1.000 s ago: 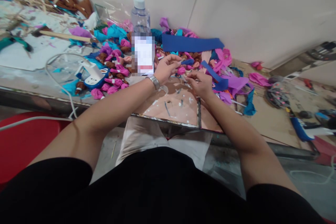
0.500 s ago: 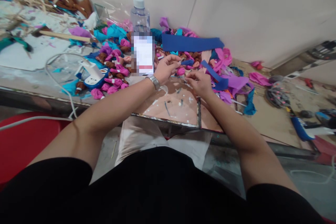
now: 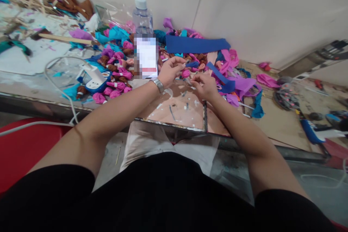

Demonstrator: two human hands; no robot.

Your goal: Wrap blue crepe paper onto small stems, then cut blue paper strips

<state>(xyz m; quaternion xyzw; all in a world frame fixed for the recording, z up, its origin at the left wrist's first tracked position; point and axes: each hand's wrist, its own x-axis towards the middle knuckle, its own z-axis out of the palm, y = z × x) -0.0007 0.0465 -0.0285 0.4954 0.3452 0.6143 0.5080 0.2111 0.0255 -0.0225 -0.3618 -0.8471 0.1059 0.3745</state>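
Barely anything's moved over the last second: left hand [image 3: 169,71] still pinches the small dark blue crepe-paper bud [image 3: 191,64] just right of the propped phone [image 3: 146,57]. Right hand [image 3: 204,85] stays curled shut beside it, probably gripping tape, too small to tell.

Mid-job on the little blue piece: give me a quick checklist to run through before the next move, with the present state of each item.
1. Left hand pinches the small blue piece at its fingertips: ok.
2. Right hand close beside it, fingers curled: ok; what it grips, cannot tell.
3. Bare patch of worktop under the hands, only small scraps: ok.
4. Blue strip lies flat behind the hands, apart from them: ok.
5. Water bottle upright, cap on, behind the phone: ok.
6. White cable trails over the table edge, away from both hands: ok.
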